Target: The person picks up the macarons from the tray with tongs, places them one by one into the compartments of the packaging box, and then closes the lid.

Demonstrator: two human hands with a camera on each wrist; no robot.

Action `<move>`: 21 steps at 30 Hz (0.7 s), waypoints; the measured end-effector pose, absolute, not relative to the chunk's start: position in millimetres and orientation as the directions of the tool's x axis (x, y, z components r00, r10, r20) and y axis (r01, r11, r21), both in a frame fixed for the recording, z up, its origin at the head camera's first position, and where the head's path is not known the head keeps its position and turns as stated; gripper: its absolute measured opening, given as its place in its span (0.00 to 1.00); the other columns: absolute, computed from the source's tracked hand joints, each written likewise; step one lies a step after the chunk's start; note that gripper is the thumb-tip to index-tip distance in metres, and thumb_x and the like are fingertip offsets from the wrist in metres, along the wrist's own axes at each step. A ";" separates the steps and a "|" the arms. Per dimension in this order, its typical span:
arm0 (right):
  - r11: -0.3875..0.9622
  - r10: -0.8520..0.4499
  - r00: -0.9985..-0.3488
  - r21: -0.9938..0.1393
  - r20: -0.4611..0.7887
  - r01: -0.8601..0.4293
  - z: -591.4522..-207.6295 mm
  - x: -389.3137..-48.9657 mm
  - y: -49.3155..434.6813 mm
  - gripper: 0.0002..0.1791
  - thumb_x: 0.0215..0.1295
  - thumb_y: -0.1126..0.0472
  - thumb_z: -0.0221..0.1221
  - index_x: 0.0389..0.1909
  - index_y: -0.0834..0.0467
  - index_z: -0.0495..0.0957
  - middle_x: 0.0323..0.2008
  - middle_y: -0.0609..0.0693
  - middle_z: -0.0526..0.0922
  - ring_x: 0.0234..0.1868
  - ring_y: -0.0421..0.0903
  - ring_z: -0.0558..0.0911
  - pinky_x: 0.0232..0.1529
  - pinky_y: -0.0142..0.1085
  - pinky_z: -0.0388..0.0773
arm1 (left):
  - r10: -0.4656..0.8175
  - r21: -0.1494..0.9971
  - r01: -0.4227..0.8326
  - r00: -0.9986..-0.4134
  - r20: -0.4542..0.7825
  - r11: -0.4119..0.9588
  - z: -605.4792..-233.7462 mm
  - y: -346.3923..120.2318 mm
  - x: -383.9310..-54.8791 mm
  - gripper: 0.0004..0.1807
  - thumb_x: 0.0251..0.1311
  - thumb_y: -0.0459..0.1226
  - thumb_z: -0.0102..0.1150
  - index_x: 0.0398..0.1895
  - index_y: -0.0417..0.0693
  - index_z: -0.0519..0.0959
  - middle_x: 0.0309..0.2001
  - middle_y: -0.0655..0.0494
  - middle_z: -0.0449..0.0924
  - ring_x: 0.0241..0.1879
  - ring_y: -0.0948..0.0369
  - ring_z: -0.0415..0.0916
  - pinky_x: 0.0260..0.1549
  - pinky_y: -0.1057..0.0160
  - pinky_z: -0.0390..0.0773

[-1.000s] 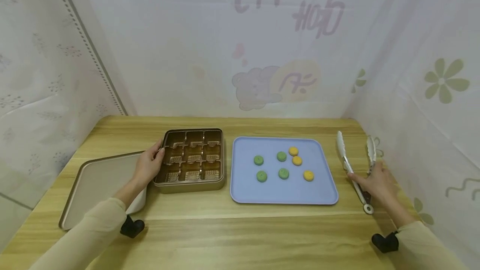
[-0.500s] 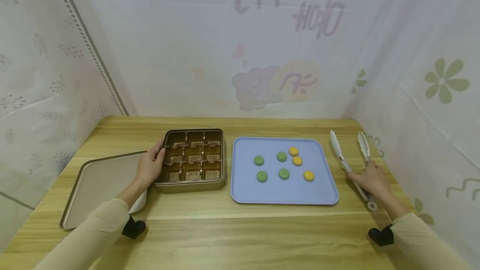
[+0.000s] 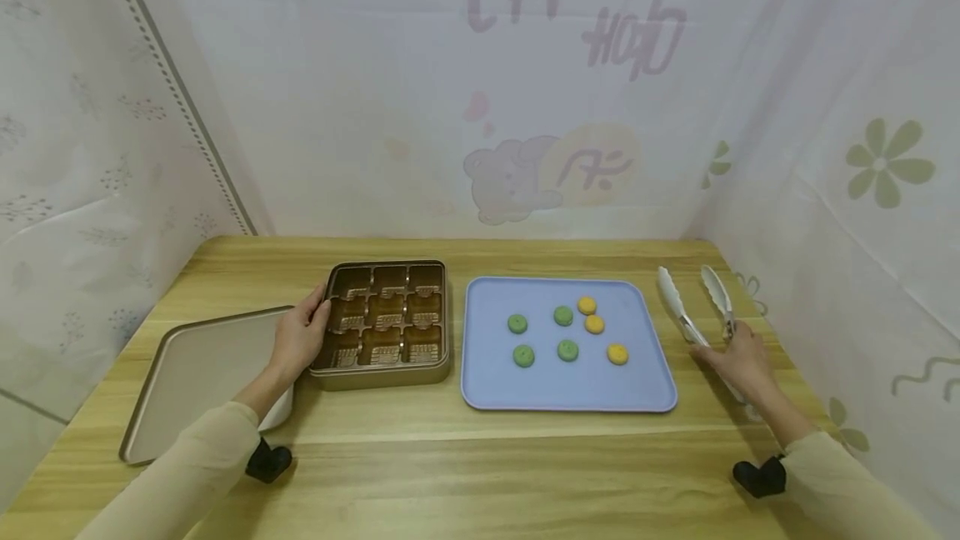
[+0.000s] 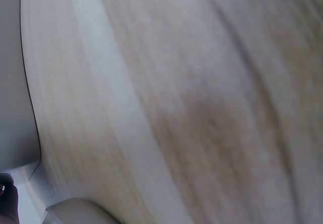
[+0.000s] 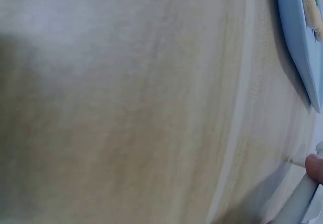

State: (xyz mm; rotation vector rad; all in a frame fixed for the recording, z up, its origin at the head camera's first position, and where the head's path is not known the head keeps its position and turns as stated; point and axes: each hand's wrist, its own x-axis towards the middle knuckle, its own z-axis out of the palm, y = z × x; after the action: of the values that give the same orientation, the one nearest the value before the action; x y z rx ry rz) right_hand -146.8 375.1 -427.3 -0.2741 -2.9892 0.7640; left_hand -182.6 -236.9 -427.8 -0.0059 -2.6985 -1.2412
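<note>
My left hand [image 3: 298, 338] grips the left side of a square gold tin [image 3: 382, 378], thumb over the rim. Inside the tin sits a brown plastic insert with several square compartments, no food in them. On the right, my right hand [image 3: 741, 361] holds a pair of metal tongs [image 3: 693, 330] by the arms, their pale scalloped tips spread apart and pointing away from me. Between the hands lies a blue tray [image 3: 562, 390] bearing several green macaron-like rounds [image 3: 567, 350] and 3 yellow ones [image 3: 617, 354]. In the right wrist view a fingertip [image 5: 315, 167] shows against a tongs arm.
A flat gold lid [image 3: 202, 373] lies on the wooden table [image 3: 480, 473] at the left, partly under my left forearm. A printed cloth [image 3: 360, 123] hangs behind the table and along both sides. Black straps [image 3: 760, 477] circle the wrists.
My right hand has moved slightly left with the tongs, and their tips have come closer together. The left hand stays on the tin; the tray and rounds keep their places.
</note>
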 end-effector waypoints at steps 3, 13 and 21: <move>0.856 0.154 -0.985 -0.508 0.074 0.095 -427.4 -142.1 375.3 0.25 0.56 0.59 0.65 0.37 0.75 0.65 0.21 0.55 0.66 0.19 0.46 0.66 0.14 0.35 0.64 | -0.073 0.753 0.072 -0.985 0.157 0.655 -428.0 -237.4 -182.2 0.26 0.73 0.39 0.39 0.69 0.33 0.57 0.67 0.35 0.58 0.66 0.39 0.57 0.63 0.43 0.61; 0.876 0.007 -0.929 -0.451 0.370 -0.173 -425.0 -121.1 381.0 0.26 0.49 0.67 0.67 0.48 0.73 0.71 0.24 0.55 0.73 0.22 0.37 0.66 0.20 0.30 0.62 | -0.082 0.745 0.068 -0.983 0.163 0.663 -426.3 -236.9 -181.9 0.26 0.73 0.39 0.40 0.68 0.33 0.58 0.66 0.34 0.59 0.65 0.39 0.58 0.62 0.43 0.62; 0.840 -0.308 -0.856 -0.305 0.416 -0.450 -420.3 -100.6 377.8 0.33 0.40 0.62 0.74 0.50 0.69 0.76 0.25 0.50 0.78 0.19 0.28 0.61 0.15 0.25 0.60 | -0.087 0.746 0.063 -0.983 0.161 0.663 -427.1 -235.8 -181.4 0.26 0.73 0.38 0.40 0.68 0.34 0.59 0.66 0.35 0.59 0.65 0.39 0.58 0.62 0.43 0.62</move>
State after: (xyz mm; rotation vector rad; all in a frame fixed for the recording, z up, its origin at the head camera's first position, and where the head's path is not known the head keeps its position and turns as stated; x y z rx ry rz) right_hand -100.6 377.8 -420.3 0.5683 -2.6658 0.5647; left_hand -181.4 -235.8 -427.1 0.0198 -2.6949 -1.2190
